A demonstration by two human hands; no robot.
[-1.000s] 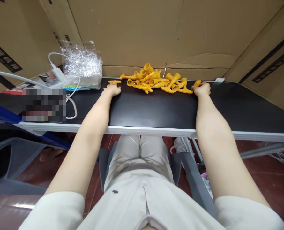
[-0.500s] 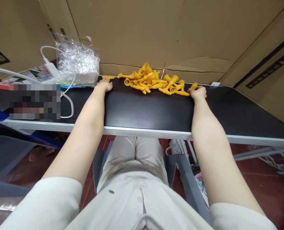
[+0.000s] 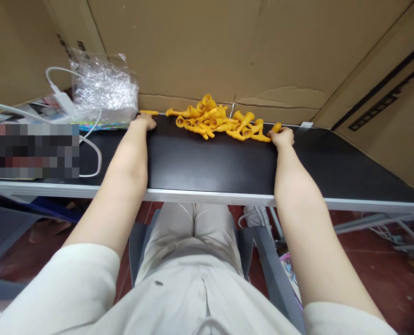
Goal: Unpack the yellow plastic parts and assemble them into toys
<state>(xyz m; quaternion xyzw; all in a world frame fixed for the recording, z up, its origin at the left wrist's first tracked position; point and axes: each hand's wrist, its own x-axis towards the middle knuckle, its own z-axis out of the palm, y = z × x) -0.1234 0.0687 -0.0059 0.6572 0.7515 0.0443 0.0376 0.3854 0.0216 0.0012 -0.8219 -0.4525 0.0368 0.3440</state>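
Note:
My left hand [image 3: 144, 122] rests low on the black table at the left, its thumb apart from the fingers. A slim yellow piece [image 3: 149, 112] lies just beyond its fingers; the fingertips are partly hidden. At the right end of the pile, my right hand [image 3: 283, 137] also rests on the tabletop, thumb towards the pile. Another yellow piece [image 3: 276, 127] pokes up right beside its thumb and forefinger, apparently touching. Between my hands lies a heap of yellow plastic pieces [image 3: 214, 122] with hollow cup-shaped ends and curved, branching stems. Something metallic glints inside some cups.
Tall cardboard [image 3: 193, 51] walls the back of the black table [image 3: 210, 163]. Clear plastic wrapping [image 3: 104, 88] sits at the left, with a white cable [image 3: 95, 149] and a blurred-out item [image 3: 34, 151]. A metal edge [image 3: 210, 196] runs along the table's front.
The whole view has shifted slightly, so everything on the table appears a little further left. My hands keep the same places relative to the yellow pieces.

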